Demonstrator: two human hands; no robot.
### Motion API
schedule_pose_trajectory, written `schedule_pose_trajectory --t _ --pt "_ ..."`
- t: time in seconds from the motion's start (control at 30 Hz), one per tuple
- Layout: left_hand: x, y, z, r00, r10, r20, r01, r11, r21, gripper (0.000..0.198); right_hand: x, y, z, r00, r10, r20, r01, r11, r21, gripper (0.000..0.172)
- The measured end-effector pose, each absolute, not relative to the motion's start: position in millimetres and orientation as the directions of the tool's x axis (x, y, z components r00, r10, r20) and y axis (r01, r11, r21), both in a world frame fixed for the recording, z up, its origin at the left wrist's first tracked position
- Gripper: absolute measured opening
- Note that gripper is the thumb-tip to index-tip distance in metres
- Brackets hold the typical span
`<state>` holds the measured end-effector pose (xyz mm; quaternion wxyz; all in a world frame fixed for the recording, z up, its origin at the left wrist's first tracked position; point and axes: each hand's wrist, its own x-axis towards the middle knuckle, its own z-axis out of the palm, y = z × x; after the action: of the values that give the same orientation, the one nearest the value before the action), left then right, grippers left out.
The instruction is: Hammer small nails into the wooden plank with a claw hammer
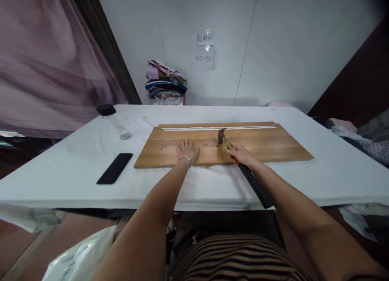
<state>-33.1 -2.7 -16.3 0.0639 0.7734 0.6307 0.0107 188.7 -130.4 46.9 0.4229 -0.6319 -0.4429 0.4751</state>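
Note:
A wooden board [267, 145] lies on the white table [75, 159]. My left hand [187, 151] rests flat on the board's near edge, fingers spread, a bracelet on the wrist. My right hand [240, 154] grips a hammer [243, 167] high on its handle. The hammer's metal head is down on the board, just right of a short row of small nails [208, 145]. More nails [163, 146] stand in the board to the left of my left hand. The black grip end of the handle sticks back past the table's front edge.
A white strip [219, 128] runs along the board's far edge. A black phone [115, 168] and a black-capped clear bottle [114, 121] sit on the table's left side. Folded clothes [165, 84] are stacked against the wall behind.

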Motion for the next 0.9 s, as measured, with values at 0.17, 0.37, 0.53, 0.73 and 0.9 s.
schedule_pose_trajectory --t 0.17,0.37,0.53,0.73,0.9 --pt "-32.9 -4.1 -14.7 0.214 0.975 -0.057 0.971 -0.206 0.122 0.076 188.6 -131.2 46.3 0.146 0.965 -0.218 0.153 -0.24 -0.959 0.025" --pt "-33.2 -2.8 -15.1 0.208 0.975 -0.074 0.972 -0.198 0.125 0.077 187.5 -133.6 49.9 0.13 0.966 -0.222 0.159 -0.241 -0.957 0.027" --pt "-32.9 -2.5 -14.8 0.202 0.976 -0.083 0.973 -0.19 0.133 0.078 187.5 -134.2 49.6 0.138 0.965 -0.224 0.176 -0.246 -0.953 0.025" --pt "-32.5 -2.5 -15.1 0.207 0.976 -0.069 0.972 -0.197 0.128 0.077 187.1 -134.5 48.1 0.122 0.971 -0.204 0.167 -0.223 -0.96 0.026" --pt "-32.4 -1.7 -17.3 0.197 0.978 -0.062 0.975 -0.189 0.121 0.076 187.2 -135.4 48.7 0.121 0.971 -0.205 0.174 -0.225 -0.959 0.026"
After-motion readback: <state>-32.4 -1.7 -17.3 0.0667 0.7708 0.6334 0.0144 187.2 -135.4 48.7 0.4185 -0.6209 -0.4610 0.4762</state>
